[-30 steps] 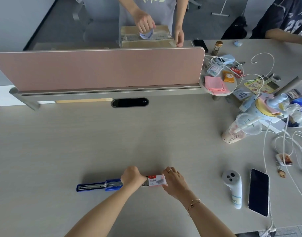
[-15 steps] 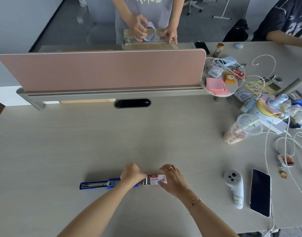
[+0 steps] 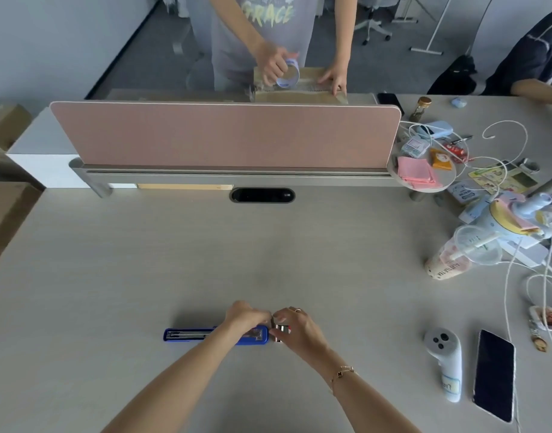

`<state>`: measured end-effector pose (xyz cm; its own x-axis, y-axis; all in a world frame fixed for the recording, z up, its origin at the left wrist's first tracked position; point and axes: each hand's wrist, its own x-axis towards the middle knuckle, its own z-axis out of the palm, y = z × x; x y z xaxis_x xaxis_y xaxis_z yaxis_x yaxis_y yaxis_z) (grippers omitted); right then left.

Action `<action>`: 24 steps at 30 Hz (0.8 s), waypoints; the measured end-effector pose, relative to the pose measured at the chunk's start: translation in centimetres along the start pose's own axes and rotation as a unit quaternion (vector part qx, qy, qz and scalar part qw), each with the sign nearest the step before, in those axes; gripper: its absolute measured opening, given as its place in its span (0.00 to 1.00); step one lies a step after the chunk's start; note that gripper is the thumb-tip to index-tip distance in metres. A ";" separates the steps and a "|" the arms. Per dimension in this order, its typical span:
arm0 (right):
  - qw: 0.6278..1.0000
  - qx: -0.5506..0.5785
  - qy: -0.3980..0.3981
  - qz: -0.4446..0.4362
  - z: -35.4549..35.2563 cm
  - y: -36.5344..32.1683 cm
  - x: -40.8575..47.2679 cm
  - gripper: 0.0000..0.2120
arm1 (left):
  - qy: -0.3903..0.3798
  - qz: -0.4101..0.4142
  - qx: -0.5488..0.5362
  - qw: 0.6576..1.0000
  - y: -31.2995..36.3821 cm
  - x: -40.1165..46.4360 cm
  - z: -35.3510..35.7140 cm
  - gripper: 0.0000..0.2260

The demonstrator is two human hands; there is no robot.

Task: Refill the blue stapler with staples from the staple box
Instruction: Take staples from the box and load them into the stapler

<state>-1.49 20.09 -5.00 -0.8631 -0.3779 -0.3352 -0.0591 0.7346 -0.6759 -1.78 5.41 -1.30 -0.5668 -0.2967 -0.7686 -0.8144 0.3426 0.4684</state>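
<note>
The blue stapler point(image 3: 193, 335) lies flat and opened out on the pale table, its metal staple channel facing up. My left hand point(image 3: 245, 315) hovers over its right end, fingers pinched together at the mouth of the staple box. My right hand point(image 3: 295, 328) grips the small white and red staple box point(image 3: 282, 331), mostly hidden under my fingers, right beside the stapler's right end. Whether any staples are between my left fingers cannot be told.
A grey controller point(image 3: 443, 360) and a black phone point(image 3: 495, 373) lie to the right. Cups, cables and clutter point(image 3: 487, 239) crowd the far right. A pink divider point(image 3: 227, 132) stands across the back; a person behind it tapes a cardboard box point(image 3: 299, 85).
The staple box has turned in my right hand so less of its label shows. My left hand has shifted right from the stapler body to the box's end.
</note>
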 end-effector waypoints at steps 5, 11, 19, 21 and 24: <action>0.997 -0.059 0.010 -0.040 0.2 -1.7 0.0 0.04 | 0.018 -0.023 -0.054 0.998 -0.9 0.4 -0.8 0.14; 0.994 -0.077 0.017 -0.070 1.0 -2.6 0.1 0.09 | 0.011 -0.013 -0.075 0.997 -1.6 0.2 -1.9 0.11; 0.997 0.062 0.002 0.056 1.8 -2.9 0.7 0.09 | 0.060 0.183 0.077 0.978 -3.5 0.3 -3.2 0.05; 0.986 0.121 -0.041 0.107 1.7 -3.4 0.9 0.09 | 0.042 0.235 0.148 0.960 -4.1 0.1 -3.6 0.07; 0.969 0.167 -0.098 0.155 1.9 -4.1 1.5 0.10 | 0.036 0.298 0.239 0.923 -4.5 -0.2 -3.9 0.10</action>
<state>-1.57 15.45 -3.94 -0.6998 -0.2913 -0.6522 0.3814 0.6196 -0.6860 1.53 0.47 -1.56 -0.9174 0.0190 -0.3976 -0.2171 0.8133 0.5398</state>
